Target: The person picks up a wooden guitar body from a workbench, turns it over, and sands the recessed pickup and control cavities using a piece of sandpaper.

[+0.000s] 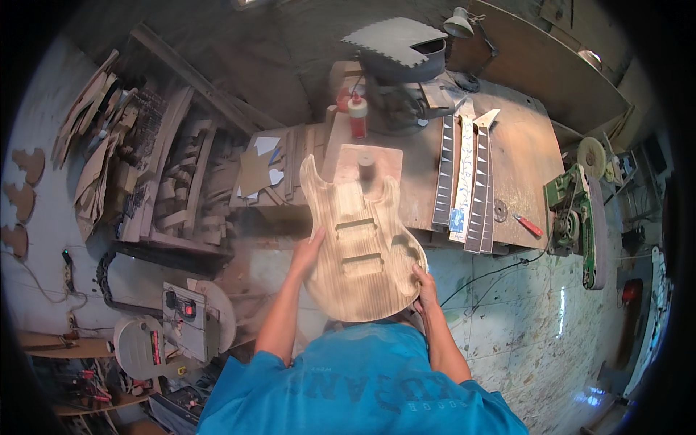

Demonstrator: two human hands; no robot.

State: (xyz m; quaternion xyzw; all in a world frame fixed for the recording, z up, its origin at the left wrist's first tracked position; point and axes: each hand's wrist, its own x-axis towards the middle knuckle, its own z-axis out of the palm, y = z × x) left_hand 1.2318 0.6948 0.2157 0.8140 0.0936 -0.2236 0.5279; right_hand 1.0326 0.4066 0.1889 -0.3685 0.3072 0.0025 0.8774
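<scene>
A bare wooden electric guitar body [348,301] with striped grain is held in front of me, its two horns pointing away. Two rectangular pockets, a neck pocket and a curved cavity are cut into its face. My left hand [307,254] is closed on its left edge at the waist. On the lower right edge, my right hand [426,287] grips the body beside the curved cavity, thumb on top. The fingers beneath are mostly hidden. Just beyond the horns, a dark upright cylinder [367,167] stands on a pinkish board [348,154].
Guitar necks [478,188] with pointed inlays lie on the workbench [525,159] ahead right, near a red-handled tool [529,226]. A green belt sander [573,225] stands at the right. A red-and-white bottle [357,116] is behind the board. Wood-filled shelves [177,159] and a machine [187,319] occupy the left.
</scene>
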